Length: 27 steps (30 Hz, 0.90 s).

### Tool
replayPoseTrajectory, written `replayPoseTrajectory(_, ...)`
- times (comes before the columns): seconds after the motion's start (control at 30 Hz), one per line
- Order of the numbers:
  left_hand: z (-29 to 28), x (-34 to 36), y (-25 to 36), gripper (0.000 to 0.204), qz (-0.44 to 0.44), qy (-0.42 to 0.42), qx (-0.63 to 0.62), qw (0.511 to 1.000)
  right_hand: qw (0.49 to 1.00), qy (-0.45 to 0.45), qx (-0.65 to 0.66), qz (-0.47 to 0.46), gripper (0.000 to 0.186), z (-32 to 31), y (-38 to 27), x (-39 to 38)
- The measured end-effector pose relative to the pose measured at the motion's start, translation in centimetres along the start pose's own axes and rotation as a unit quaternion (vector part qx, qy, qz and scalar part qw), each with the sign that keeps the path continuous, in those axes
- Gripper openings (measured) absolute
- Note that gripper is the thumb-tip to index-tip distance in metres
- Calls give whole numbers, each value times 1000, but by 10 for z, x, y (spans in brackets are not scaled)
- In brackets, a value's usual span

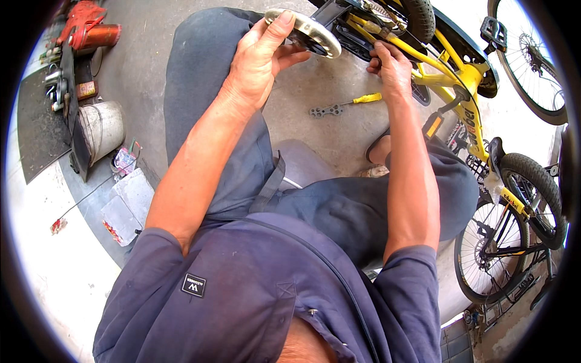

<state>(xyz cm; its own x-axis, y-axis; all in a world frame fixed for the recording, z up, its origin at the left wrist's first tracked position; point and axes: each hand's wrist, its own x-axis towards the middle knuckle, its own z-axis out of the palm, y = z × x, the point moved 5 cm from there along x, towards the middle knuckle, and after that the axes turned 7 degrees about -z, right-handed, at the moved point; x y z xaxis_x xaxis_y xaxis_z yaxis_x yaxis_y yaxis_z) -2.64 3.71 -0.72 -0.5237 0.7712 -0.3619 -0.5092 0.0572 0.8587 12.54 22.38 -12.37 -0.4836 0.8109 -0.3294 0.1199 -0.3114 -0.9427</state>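
My left hand [254, 69] grips a small round silver wheel [324, 37] with a dark centre, raised at the top middle against a black bracket [328, 13]. My right hand [393, 72] has its fingers curled at the black parts beneath the rear tubes of a yellow bicycle [454, 81], at the upper right; what they hold is hidden. Below the bicycle's tubes, a yellow-handled screwdriver [366, 98] lies on the concrete beside a flat grey multi-hole wrench [321, 111], between my knees.
At the left stand a red can [103, 36], a dark board [42, 121] and a white bucket [103, 132], with grey blocks [127, 199] nearer me. More bicycles [526, 60] crowd the right side, including a wheel [484, 254] beside my right knee.
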Motion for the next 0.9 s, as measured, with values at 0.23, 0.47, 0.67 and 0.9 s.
replayPoseTrajectory(0.23,1,1,0,46,-7,8,1,1000,999,1,-25,29,34,1,8,5)
replayPoseTrajectory(0.47,0,0,-1,47,-4,7,3,1000,988,-18,-156,6,36,8,-18,-3)
replayPoseTrajectory(0.67,1,2,-2,47,-6,0,2,1000,886,26,-403,-228,39,21,-48,-5)
replayPoseTrajectory(0.9,0,4,-3,47,-8,2,-5,1000,737,-56,-544,-397,31,79,-84,-38)
